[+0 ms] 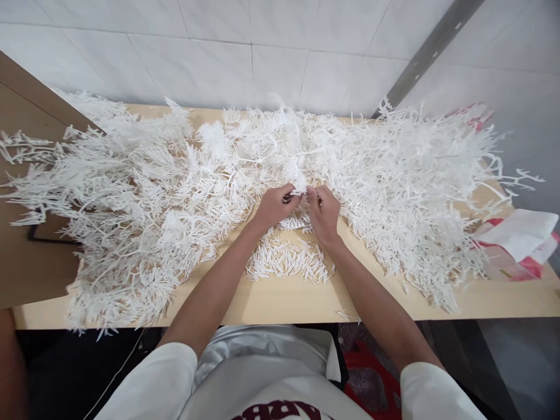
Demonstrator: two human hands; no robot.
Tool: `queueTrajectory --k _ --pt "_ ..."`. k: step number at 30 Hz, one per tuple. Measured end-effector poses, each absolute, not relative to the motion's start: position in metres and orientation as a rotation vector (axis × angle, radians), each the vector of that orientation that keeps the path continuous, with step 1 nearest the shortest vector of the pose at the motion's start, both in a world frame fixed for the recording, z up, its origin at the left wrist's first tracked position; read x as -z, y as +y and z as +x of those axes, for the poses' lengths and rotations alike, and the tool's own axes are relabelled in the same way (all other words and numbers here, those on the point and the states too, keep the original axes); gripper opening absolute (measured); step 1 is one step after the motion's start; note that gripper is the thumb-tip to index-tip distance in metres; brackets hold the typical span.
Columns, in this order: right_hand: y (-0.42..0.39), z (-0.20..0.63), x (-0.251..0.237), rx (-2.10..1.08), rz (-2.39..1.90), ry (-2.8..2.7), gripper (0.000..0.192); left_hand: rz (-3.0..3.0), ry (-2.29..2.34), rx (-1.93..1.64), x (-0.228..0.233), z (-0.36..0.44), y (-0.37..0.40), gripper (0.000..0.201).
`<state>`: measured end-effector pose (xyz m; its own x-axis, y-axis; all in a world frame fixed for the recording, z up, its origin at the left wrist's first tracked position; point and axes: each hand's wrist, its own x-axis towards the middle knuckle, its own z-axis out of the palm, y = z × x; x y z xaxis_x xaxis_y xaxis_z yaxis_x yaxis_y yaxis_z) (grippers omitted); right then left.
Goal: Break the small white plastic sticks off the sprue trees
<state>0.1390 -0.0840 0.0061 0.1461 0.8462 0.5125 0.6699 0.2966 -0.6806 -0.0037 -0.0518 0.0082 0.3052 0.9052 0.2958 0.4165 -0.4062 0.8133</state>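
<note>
- The left hand (275, 205) and right hand (322, 211) met fingertip to fingertip, both pinched on one white plastic sprue (300, 185) at the table's (280, 300) middle.
- Loose white sticks (286, 259) lay just below the wrists.
- Heaped sprues (131, 204) flanked both sides.
- A red-and-white bag (518, 242) sat far right.

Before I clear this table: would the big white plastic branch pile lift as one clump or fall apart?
The pile probably lifts in tangled clumps: the forked sprigs interlock. It looks light, thin and springy. The loose short sticks near the hands would likely scatter or roll.
</note>
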Motion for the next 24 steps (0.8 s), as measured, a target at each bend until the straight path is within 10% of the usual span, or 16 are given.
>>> queueTrajectory --k 9,24 --pt "-0.089 0.134 0.001 -0.019 -1.178 -1.835 0.042 1.766 1.412 -1.135 -0.008 -0.006 -0.048 0.025" --pt "-0.079 0.136 -0.006 -0.529 -1.357 -1.511 0.032 1.800 1.100 -1.031 -0.011 -0.011 -0.049 0.026"
